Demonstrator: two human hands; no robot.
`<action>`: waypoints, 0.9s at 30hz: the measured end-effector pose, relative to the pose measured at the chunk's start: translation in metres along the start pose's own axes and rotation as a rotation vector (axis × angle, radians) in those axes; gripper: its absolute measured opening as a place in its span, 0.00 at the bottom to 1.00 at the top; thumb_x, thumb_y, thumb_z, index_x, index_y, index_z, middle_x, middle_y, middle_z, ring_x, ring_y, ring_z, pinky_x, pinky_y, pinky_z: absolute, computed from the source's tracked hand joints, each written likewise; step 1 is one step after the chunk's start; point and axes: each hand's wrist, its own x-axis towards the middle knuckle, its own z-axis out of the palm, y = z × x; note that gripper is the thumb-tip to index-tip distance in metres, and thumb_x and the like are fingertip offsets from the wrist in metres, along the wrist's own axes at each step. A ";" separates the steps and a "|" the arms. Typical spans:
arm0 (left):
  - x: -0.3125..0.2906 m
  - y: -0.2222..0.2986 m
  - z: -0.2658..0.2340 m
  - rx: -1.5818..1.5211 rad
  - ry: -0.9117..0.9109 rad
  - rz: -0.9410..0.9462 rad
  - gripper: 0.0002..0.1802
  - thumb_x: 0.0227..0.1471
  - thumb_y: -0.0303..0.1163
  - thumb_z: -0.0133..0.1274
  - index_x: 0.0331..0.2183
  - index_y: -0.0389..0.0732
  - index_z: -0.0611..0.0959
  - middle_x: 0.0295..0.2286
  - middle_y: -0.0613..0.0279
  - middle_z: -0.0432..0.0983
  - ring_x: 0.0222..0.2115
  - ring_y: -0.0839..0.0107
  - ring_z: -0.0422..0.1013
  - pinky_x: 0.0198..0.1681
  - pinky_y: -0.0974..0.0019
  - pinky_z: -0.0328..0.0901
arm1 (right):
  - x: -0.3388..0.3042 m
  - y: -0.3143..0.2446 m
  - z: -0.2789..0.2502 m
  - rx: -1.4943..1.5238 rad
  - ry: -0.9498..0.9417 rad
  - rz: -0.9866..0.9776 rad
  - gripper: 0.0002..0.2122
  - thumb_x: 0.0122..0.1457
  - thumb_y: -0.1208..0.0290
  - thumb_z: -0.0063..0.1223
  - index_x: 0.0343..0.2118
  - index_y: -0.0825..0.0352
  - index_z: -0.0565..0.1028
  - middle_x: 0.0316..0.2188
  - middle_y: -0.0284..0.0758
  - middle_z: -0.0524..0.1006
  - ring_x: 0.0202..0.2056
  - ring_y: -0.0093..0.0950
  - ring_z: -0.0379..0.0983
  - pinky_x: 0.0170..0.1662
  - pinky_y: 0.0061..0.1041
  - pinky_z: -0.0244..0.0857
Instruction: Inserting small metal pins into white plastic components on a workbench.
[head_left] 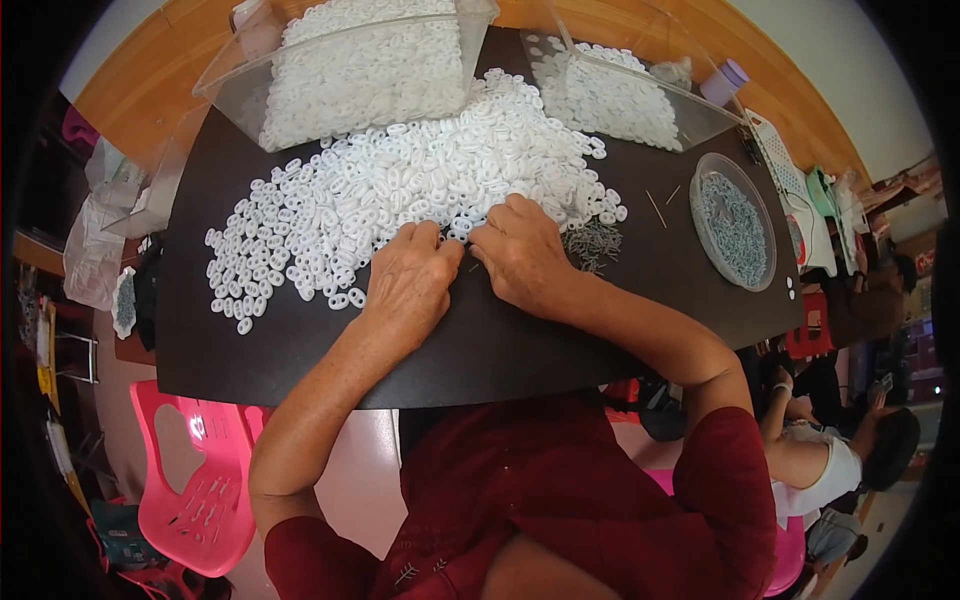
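A wide heap of small white oval plastic pieces with two holes (pixel 440 165) covers the far middle of the dark table (pixel 480 355). At its near edge, my left hand (pixel 410 278) has its fingers curled down among the pieces. My right hand (pixel 525 255) is closed close beside it, with its fingertips at the same edge. What either hand pinches is hidden behind the fingers and too small to make out. Just right of my right hand lies a little pile of thin grey screws or nails (pixel 594 246).
Two clear plastic bins, one at the back left (pixel 228 88) and one at the back right (pixel 708 112), hold more white pieces. A round clear dish (pixel 769 258) of grey metal bits sits right. Nearby lie thin metal rods (pixel 656 209). A pink chair (pixel 195 500) and another person (pixel 815 460) flank the table.
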 end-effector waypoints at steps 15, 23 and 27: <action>-0.015 0.010 -0.022 -0.162 0.231 -0.056 0.12 0.35 0.18 0.56 0.27 0.38 0.74 0.22 0.57 0.65 0.26 0.58 0.66 0.26 0.58 0.62 | -0.019 -0.006 -0.010 0.067 -0.125 -0.135 0.05 0.41 0.78 0.53 0.23 0.65 0.72 0.25 0.34 0.66 0.31 0.33 0.63 0.33 0.30 0.58; -0.035 0.024 -0.028 -0.568 0.345 -0.335 0.05 0.45 0.21 0.56 0.30 0.36 0.78 0.22 0.62 0.70 0.21 0.73 0.67 0.23 0.71 0.61 | -0.020 -0.010 -0.012 -0.111 -0.090 -0.247 0.05 0.41 0.78 0.50 0.24 0.67 0.68 0.23 0.36 0.63 0.30 0.35 0.60 0.33 0.30 0.56; -0.044 0.025 -0.027 -1.134 0.271 -0.604 0.04 0.50 0.26 0.55 0.30 0.36 0.78 0.22 0.66 0.72 0.21 0.80 0.66 0.22 0.76 0.59 | -0.022 -0.011 -0.012 0.089 0.001 -0.128 0.06 0.44 0.81 0.51 0.27 0.67 0.68 0.23 0.35 0.66 0.29 0.34 0.62 0.33 0.30 0.57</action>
